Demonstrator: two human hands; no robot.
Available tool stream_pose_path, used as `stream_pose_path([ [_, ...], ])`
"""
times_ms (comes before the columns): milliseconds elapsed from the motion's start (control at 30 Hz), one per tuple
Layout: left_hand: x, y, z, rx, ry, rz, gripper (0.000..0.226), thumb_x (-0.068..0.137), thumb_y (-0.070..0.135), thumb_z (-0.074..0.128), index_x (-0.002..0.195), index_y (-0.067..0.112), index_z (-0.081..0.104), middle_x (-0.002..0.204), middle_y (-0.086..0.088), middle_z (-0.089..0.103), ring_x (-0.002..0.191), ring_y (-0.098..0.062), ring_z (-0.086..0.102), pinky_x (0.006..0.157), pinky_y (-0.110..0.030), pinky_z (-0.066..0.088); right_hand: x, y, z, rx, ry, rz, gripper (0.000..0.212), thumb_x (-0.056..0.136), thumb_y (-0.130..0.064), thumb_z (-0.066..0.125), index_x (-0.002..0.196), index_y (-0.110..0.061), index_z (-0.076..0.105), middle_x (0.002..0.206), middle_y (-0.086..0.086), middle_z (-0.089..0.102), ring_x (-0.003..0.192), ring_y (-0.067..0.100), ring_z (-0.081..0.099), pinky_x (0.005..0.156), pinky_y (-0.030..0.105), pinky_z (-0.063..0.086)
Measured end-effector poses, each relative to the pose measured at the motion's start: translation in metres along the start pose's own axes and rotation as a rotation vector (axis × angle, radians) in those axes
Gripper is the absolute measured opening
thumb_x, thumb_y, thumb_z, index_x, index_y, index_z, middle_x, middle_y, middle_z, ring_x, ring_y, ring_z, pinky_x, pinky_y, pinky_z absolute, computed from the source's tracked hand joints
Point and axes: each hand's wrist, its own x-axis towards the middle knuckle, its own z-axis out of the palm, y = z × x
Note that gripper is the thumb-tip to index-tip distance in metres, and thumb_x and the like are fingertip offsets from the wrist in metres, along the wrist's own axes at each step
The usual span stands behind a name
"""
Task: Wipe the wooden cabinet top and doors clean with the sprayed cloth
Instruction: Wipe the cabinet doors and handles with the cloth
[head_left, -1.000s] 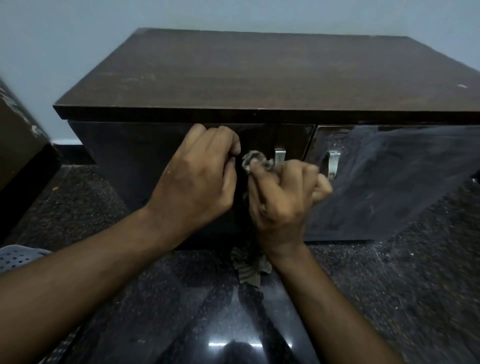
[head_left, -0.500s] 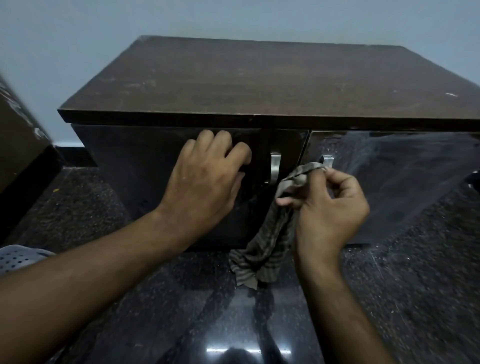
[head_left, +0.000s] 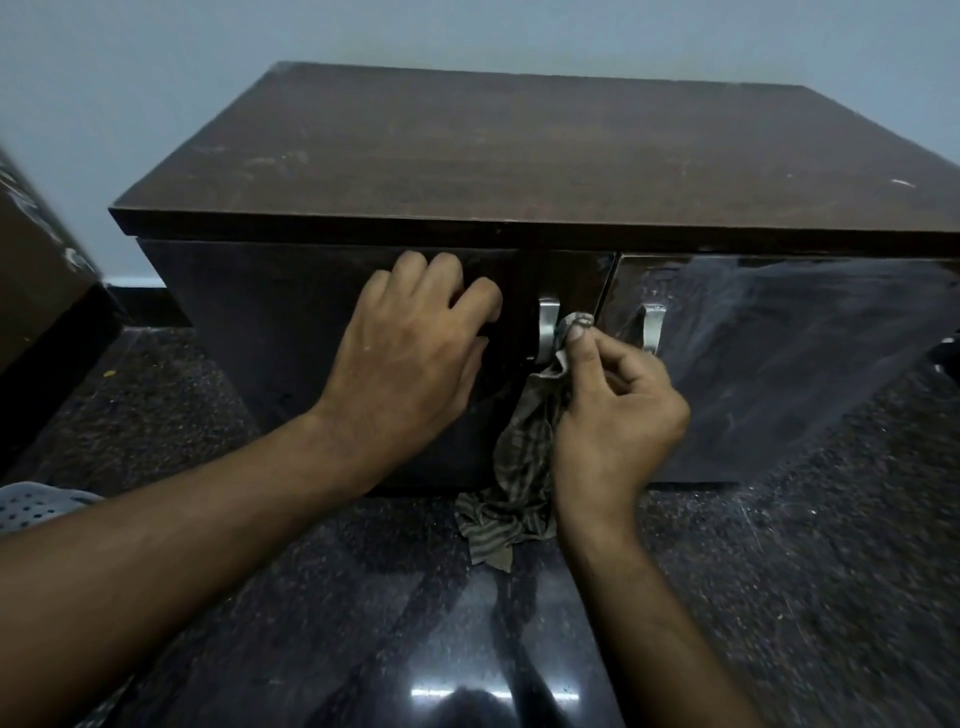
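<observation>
A dark wooden cabinet with a scuffed top (head_left: 545, 150) stands against the wall, with two glossy doors below. My left hand (head_left: 410, 358) rests on the left door (head_left: 249, 322), fingers bent against its surface. My right hand (head_left: 613, 410) pinches a striped grey-green cloth (head_left: 519, 467) and presses its tip beside the left door's metal handle (head_left: 546, 327). The rest of the cloth hangs down to the floor. The right door (head_left: 789, 364) has its own metal handle (head_left: 652, 327) and looks slightly ajar.
The floor (head_left: 363, 623) is polished dark speckled stone. Another dark piece of furniture (head_left: 41, 291) stands at the far left. A perforated grey plastic object (head_left: 36, 504) shows at the left edge. A pale wall (head_left: 467, 36) runs behind the cabinet.
My right hand moved right toward the right door's handle, then came back left with the cloth tip beside the left door's handle. My left hand stayed on the left door.
</observation>
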Motion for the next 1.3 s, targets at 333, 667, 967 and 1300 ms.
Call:
stream_pose_path([
  [333, -0.002, 0.003, 0.006, 0.065, -0.022, 0.035, 0.039, 0.085, 0.030, 0.069, 0.122, 0.023, 0.056, 0.097, -0.008, 0.050, 0.088, -0.029, 0.046, 0.071, -0.041, 0.032, -0.008, 0.020, -0.006, -0.084, -0.291, -0.053, 0.019, 0.103, -0.017, 0.055, 0.113, -0.023, 0.070, 0.113, -0.012, 0.066, 0.113, 0.006, 0.060, 0.094, 0.018, 0.048],
  [667, -0.002, 0.004, 0.003, 0.067, -0.036, 0.015, 0.035, 0.085, 0.032, 0.069, 0.117, 0.022, 0.057, 0.097, -0.008, 0.050, 0.088, -0.029, 0.046, 0.070, -0.042, 0.032, 0.001, 0.020, -0.010, -0.245, -0.435, -0.153, 0.024, 0.104, -0.013, 0.051, 0.121, -0.009, 0.068, 0.115, 0.000, 0.054, 0.106, -0.001, 0.053, 0.086, 0.005, 0.041],
  [967, -0.001, 0.005, 0.003, 0.064, -0.044, 0.016, 0.041, 0.082, 0.031, 0.073, 0.119, 0.023, 0.057, 0.097, -0.008, 0.050, 0.088, -0.028, 0.047, 0.070, -0.042, 0.034, 0.002, 0.015, -0.007, -0.027, -0.323, 0.103, 0.022, 0.094, -0.005, 0.067, 0.111, -0.017, 0.072, 0.108, -0.003, 0.072, 0.101, 0.005, 0.068, 0.090, 0.023, 0.057],
  [1300, -0.001, 0.006, 0.005, 0.073, -0.049, 0.001, 0.039, 0.082, 0.030, 0.073, 0.117, 0.024, 0.056, 0.097, -0.007, 0.048, 0.088, -0.027, 0.045, 0.070, -0.041, 0.033, 0.008, 0.010, -0.019, -0.012, -0.394, 0.211, 0.020, 0.091, -0.006, 0.070, 0.110, -0.011, 0.075, 0.103, -0.004, 0.077, 0.100, 0.003, 0.070, 0.093, 0.032, 0.058],
])
